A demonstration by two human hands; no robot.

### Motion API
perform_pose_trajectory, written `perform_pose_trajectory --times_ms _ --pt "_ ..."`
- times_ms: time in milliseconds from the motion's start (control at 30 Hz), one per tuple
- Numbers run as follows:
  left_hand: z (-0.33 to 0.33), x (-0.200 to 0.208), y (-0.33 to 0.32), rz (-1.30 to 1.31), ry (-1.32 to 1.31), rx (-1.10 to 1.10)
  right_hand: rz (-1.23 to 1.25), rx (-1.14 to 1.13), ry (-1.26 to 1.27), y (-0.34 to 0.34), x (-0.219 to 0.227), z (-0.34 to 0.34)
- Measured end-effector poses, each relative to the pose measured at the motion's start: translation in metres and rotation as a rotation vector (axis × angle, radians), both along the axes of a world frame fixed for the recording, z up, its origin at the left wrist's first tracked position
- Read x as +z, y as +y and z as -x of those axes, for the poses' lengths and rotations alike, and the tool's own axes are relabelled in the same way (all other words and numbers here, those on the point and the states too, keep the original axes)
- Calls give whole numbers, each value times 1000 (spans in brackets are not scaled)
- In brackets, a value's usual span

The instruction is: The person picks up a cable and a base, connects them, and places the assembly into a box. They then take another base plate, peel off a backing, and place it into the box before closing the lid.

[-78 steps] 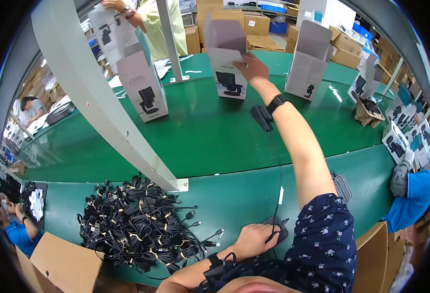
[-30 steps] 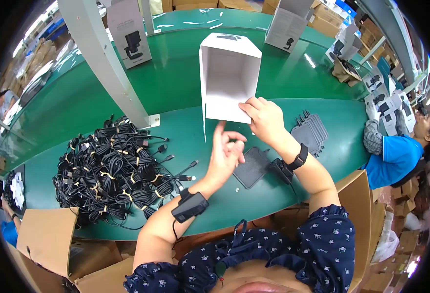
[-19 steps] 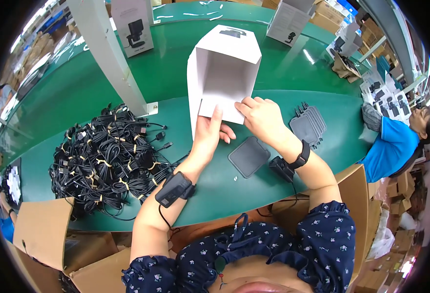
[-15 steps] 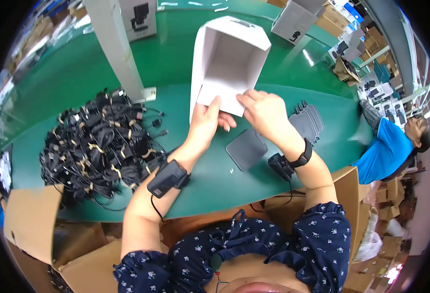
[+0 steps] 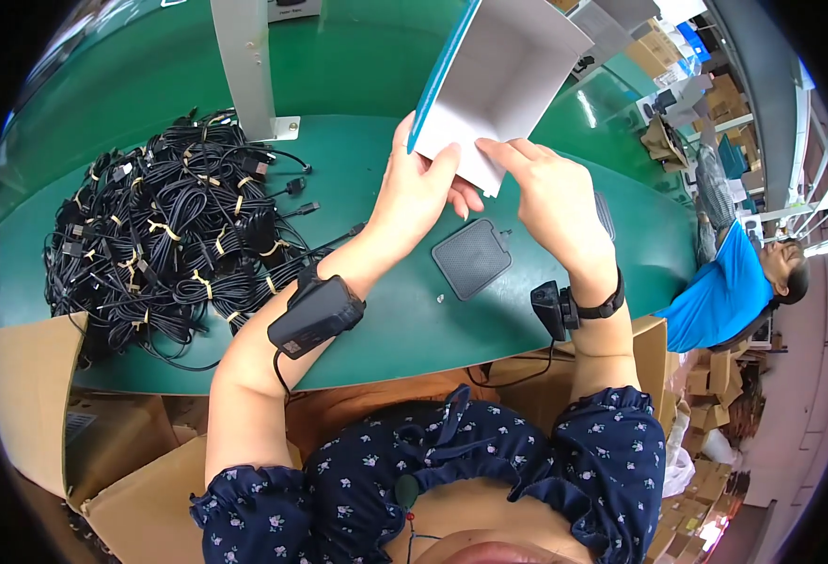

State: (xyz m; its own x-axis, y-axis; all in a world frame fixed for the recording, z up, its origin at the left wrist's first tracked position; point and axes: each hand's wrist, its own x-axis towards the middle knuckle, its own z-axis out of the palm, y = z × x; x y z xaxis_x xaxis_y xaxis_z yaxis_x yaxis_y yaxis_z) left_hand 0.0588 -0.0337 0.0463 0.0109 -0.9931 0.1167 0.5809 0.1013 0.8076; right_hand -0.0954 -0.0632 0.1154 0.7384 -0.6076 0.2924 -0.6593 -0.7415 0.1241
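Green worktop [image 5: 404,324] fills most of the view, with brown cardboard cartons [image 5: 122,470] crowded under its near edge and more cartons stacked off to the right, where another person in a blue shirt [image 5: 719,296] sits. Both of the wearer's hands are raised over the worktop on an open white box [image 5: 503,80] with a blue outer side; its empty inside faces the camera. The left hand [image 5: 414,193] grips the box's lower left edge, fingers curled around the wall. The right hand [image 5: 550,193] pinches the box's lower flap, thumb and forefinger closed on the card.

As for progress — the box appears to be opened out and squared up, but nothing lies in it yet, so I judge the packing as barely begun. Just below the box, flat on the worktop, lies a dark square pad [image 5: 472,258], not yet touched. Well to the left of the box sits a big heap of black bundled cables [image 5: 165,240], each tied with a pale band — none taken up. A white upright post [image 5: 244,61] stands left of the box, beyond the heap. What looks left to do: settle the flap, then fill and close the box
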Motion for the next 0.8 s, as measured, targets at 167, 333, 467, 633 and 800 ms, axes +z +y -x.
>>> perform_pose_trajectory --times_ms 167,333,467,633,800 --pt "3 1 3 2 -29 -4 -2 -26 2 1 3 0" --pt "8 -3 3 -12 -34 -14 13 -35 -5 -5 -4 5" --pt "8 -3 4 -32 -50 -17 7 -56 -18 -3 -7 4" --pt "11 -2 4 -29 -48 -29 47 -35 -111 -3 -8 1" --pt "14 -3 5 -37 -49 -34 60 -12 -154 -2 -7 -2"
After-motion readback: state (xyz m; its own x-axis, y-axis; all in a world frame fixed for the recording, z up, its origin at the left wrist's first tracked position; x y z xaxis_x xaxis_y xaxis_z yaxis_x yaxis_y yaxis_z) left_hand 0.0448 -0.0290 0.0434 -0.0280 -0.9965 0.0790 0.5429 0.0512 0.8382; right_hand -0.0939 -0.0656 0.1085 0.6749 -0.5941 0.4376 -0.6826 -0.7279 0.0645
